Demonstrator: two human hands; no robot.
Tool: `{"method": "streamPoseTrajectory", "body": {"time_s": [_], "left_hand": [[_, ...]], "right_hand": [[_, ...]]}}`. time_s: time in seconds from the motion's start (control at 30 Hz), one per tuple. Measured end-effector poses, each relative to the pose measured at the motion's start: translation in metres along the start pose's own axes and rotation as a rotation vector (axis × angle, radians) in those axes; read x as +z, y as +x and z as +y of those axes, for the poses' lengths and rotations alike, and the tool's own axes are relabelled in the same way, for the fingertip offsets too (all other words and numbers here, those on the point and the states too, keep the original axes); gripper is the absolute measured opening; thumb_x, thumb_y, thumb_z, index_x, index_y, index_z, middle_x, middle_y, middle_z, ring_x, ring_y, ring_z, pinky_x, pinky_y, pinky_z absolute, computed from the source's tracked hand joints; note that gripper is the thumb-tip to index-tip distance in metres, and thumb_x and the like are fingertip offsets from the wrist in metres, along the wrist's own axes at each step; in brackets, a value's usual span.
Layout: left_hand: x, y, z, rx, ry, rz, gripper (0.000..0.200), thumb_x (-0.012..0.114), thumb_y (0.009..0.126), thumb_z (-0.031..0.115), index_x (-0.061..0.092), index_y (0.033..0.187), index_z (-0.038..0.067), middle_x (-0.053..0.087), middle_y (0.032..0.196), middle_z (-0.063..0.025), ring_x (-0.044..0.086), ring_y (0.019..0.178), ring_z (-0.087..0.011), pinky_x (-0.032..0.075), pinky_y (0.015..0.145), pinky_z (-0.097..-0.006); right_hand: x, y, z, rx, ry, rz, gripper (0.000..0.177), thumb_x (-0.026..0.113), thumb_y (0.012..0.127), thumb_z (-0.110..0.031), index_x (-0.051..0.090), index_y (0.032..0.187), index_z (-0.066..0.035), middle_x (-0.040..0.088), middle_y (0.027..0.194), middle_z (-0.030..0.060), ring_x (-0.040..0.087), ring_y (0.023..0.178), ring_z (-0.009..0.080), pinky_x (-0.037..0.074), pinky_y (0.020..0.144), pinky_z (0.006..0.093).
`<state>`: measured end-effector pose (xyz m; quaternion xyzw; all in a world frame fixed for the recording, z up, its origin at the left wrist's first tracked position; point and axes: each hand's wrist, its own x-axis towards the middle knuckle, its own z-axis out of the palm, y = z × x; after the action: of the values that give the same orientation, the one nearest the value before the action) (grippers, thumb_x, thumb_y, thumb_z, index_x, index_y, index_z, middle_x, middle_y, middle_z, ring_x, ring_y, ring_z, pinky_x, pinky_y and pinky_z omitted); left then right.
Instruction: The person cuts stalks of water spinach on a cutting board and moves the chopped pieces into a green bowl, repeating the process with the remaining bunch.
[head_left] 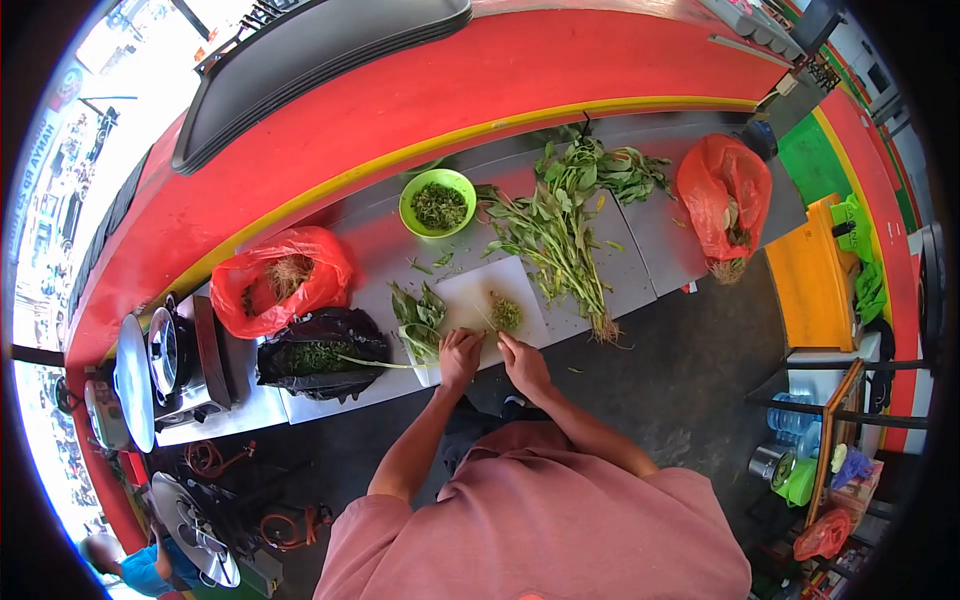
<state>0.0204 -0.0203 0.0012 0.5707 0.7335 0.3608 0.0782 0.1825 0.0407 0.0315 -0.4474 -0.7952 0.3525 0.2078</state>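
Observation:
A white cutting board (455, 290) lies on the metal counter in front of me. My left hand (461, 355) is closed on leafy green stems (424, 343) at the board's near edge. In my right hand (523, 364) is a knife (486, 318), its thin blade angled up and left across the board. Chopped greens (506, 314) sit in a small heap right of the blade. Uncut leaves (418, 310) rest on the board's left side, with a long pale stem reaching left. My fingers hide the knife's handle and the cutting spot.
Behind the board stands a green bowl (462, 182) of chopped greens. A pile of leafy stalks (565, 225) lies to its right. Red plastic bags (340, 262) flank the work area, and a black bag (375, 340) of greens sits left. A stove (208, 350) stands far left.

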Motion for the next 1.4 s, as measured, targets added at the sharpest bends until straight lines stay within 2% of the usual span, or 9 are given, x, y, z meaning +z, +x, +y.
{"method": "streamPoseTrajectory", "body": {"time_s": [0.27, 0.33, 0.77, 0.97, 1.03, 1.07, 1.13, 1.23, 1.4], "left_hand": [[-0.001, -0.001, 0.001, 0.084, 0.08, -0.034, 0.015, 0.073, 0.084, 0.013, 0.075, 0.099, 0.012, 0.065, 0.097, -0.0021, 0.062, 0.09, -0.0243, 0.045, 0.078, -0.0396], [-0.003, -0.005, 0.001, 0.17, 0.126, -0.048, 0.021, 0.071, 0.087, 0.016, 0.074, 0.109, 0.015, 0.062, 0.097, -0.0007, 0.06, 0.089, -0.0233, 0.044, 0.076, -0.0401], [0.001, -0.018, 0.003, 0.058, -0.029, -0.029, 0.027, 0.073, 0.083, 0.008, 0.075, 0.109, 0.011, 0.063, 0.104, -0.004, 0.06, 0.096, -0.0253, 0.043, 0.078, -0.0416], [-0.001, -0.033, 0.017, 0.038, 0.075, -0.104, 0.044, 0.067, 0.087, 0.01, 0.065, 0.131, 0.011, 0.059, 0.128, -0.01, 0.058, 0.116, -0.0278, 0.043, 0.097, -0.0466], [0.006, -0.038, 0.012, 0.098, 0.197, -0.137, 0.048, 0.063, 0.092, 0.015, 0.058, 0.14, 0.01, 0.052, 0.147, -0.0106, 0.05, 0.136, -0.0291, 0.034, 0.113, -0.0508], [0.009, -0.039, 0.008, 0.1, 0.196, -0.138, 0.048, 0.063, 0.092, 0.015, 0.058, 0.14, 0.01, 0.052, 0.147, -0.0106, 0.05, 0.136, -0.0291, 0.034, 0.113, -0.0508], [0.007, -0.036, 0.007, 0.073, 0.146, -0.205, 0.049, 0.06, 0.096, 0.019, 0.054, 0.144, 0.009, 0.044, 0.157, -0.0073, 0.038, 0.147, -0.0276, 0.023, 0.12, -0.0562], [-0.002, -0.024, -0.003, 0.134, 0.214, -0.263, 0.046, 0.059, 0.098, 0.02, 0.056, 0.143, 0.01, 0.048, 0.155, -0.0042, 0.037, 0.149, -0.0263, 0.017, 0.121, -0.0597], [-0.002, -0.018, -0.007, 0.099, 0.15, -0.223, 0.037, 0.063, 0.096, 0.02, 0.066, 0.132, 0.016, 0.055, 0.149, -0.0011, 0.042, 0.145, -0.0256, 0.022, 0.117, -0.0586]], "right_hand": [[-0.014, -0.017, -0.007, 0.114, 0.022, -0.091, 0.033, 0.057, 0.101, -0.031, 0.069, 0.123, -0.008, 0.071, 0.09, 0.0249, 0.069, 0.083, 0.0436, 0.055, 0.07, 0.051], [-0.015, -0.018, -0.004, 0.09, -0.003, -0.09, 0.033, 0.057, 0.101, -0.03, 0.068, 0.123, -0.009, 0.07, 0.089, 0.0245, 0.069, 0.081, 0.0434, 0.055, 0.069, 0.0512], [-0.009, -0.014, 0.008, 0.036, -0.009, -0.099, 0.031, 0.059, 0.1, -0.026, 0.067, 0.124, -0.01, 0.071, 0.091, 0.0222, 0.069, 0.082, 0.0413, 0.055, 0.068, 0.0502], [-0.007, -0.009, 0.009, 0.013, 0.023, -0.076, 0.03, 0.06, 0.1, -0.026, 0.069, 0.121, -0.007, 0.072, 0.097, 0.0225, 0.07, 0.085, 0.041, 0.057, 0.071, 0.0476], [-0.009, -0.009, 0.008, 0.021, 0.03, -0.094, 0.03, 0.06, 0.1, -0.027, 0.069, 0.12, -0.006, 0.072, 0.099, 0.0226, 0.07, 0.086, 0.0408, 0.057, 0.072, 0.0469], [-0.01, -0.008, 0.008, 0.022, 0.029, -0.092, 0.03, 0.06, 0.1, -0.027, 0.069, 0.12, -0.006, 0.072, 0.099, 0.0226, 0.07, 0.086, 0.0408, 0.057, 0.072, 0.0469], [-0.01, -0.008, 0.008, 0.031, 0.041, -0.106, 0.031, 0.06, 0.1, -0.027, 0.069, 0.12, -0.006, 0.072, 0.098, 0.0227, 0.07, 0.086, 0.0412, 0.057, 0.072, 0.0472], [-0.01, -0.008, 0.008, 0.037, 0.063, -0.093, 0.031, 0.059, 0.101, -0.027, 0.069, 0.121, -0.006, 0.071, 0.097, 0.0231, 0.069, 0.086, 0.0415, 0.057, 0.072, 0.0477], [-0.008, -0.008, 0.001, 0.11, 0.105, -0.118, 0.033, 0.057, 0.102, -0.027, 0.068, 0.122, -0.003, 0.071, 0.094, 0.0253, 0.069, 0.087, 0.0429, 0.056, 0.071, 0.0483]]}}
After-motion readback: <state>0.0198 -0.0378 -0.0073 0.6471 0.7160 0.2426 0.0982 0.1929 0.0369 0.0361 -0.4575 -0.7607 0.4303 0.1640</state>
